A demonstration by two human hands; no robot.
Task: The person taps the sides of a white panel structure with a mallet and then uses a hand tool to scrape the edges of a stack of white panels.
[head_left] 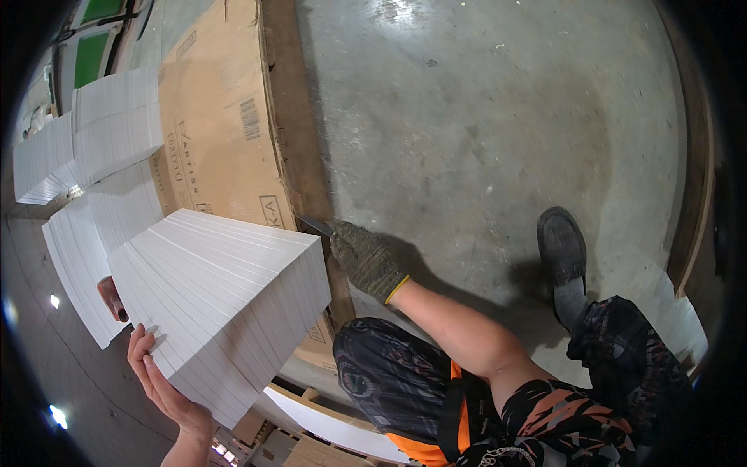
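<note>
A tall stack of white boards (210,268) stands at the left, its layered edges facing me. My bare left hand (159,381) lies against the stack's near left corner, fingers stretched along its side. In a grey-green knit glove with a yellow cuff, my right hand (364,258) is closed round a knife (315,226), its handle hidden in the fist. The grey blade points left, at the edge of a large brown cardboard sheet (222,93) just beyond the stack's right corner. Whether the blade touches the cardboard I cannot tell.
More white board stacks (117,117) stand farther left. A reddish-brown object with a dark end (111,298) rests by the near stack. Grey concrete floor (467,132) spreads to the right, with my dark shoe (562,243) on it. A wooden edge (692,194) runs along the far right.
</note>
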